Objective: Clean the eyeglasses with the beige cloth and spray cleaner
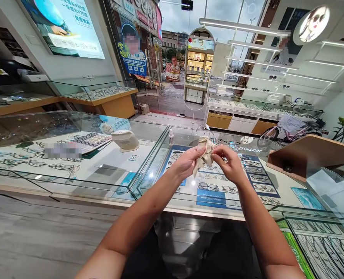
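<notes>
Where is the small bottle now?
In the head view, the bottle stands on the glass case, left of the left hand and right of the white device.

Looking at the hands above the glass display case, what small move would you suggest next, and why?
I would probably draw the right hand slightly outward to smooth the crumpled cream cloth: it looks bunched, with the left hand gripping one side and the right fingers pinching the other.

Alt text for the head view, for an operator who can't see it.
Two hands, left and right, work a pale cloth above a glass display case of eyeglasses. A small bottle stands left of them; a tall mirror stands beyond.
</notes>
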{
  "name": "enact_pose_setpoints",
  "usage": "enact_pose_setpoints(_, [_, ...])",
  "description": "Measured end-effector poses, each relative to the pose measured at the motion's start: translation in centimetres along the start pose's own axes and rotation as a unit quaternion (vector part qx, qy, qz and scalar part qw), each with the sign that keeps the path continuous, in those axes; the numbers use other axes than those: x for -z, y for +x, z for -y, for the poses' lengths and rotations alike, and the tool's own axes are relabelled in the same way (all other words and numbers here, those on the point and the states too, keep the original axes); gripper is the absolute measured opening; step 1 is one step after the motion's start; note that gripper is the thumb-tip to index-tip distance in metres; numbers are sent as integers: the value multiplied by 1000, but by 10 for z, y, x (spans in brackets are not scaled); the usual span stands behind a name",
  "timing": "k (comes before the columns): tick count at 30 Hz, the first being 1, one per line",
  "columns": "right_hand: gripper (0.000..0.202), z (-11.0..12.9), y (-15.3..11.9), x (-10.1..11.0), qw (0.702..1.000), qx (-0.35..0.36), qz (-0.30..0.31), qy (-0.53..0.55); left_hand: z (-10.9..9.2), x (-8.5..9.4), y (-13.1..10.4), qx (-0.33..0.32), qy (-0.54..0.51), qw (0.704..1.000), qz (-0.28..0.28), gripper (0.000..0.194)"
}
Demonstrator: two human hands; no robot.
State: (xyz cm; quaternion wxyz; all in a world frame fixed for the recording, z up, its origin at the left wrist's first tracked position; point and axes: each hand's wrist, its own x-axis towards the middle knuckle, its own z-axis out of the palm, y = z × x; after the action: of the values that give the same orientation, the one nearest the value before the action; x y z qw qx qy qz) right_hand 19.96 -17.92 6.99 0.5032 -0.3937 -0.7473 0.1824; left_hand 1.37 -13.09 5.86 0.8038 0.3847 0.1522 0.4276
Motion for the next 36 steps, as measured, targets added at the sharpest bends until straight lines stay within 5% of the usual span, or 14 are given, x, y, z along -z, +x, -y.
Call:
enact_pose_setpoints(6, [19, 2, -3, -5, 999, -1, 47, 22, 2, 1, -1, 36, -38, 999, -1, 23])
enact_pose_setpoints(13, [19, 2, -6, -13, 997, -21, 70, 38, 8, -2, -2, 16, -30, 999, 3, 47])
enact_pose_setpoints(21, [22, -2, -10, -16, 998, -19, 39, 43, 9, 5, 4, -3, 1, 999, -37, 57])
enact_pose_setpoints(29, [25, -9, -8, -18, 996, -42, 56, 47, 13, 14, 4, 19, -19, 1000, 8, 49])
enact_pose_setpoints(36, [28, -16, -9, -31, 998, -35, 17, 50, 19, 22, 18, -9, 2, 998, -60, 62])
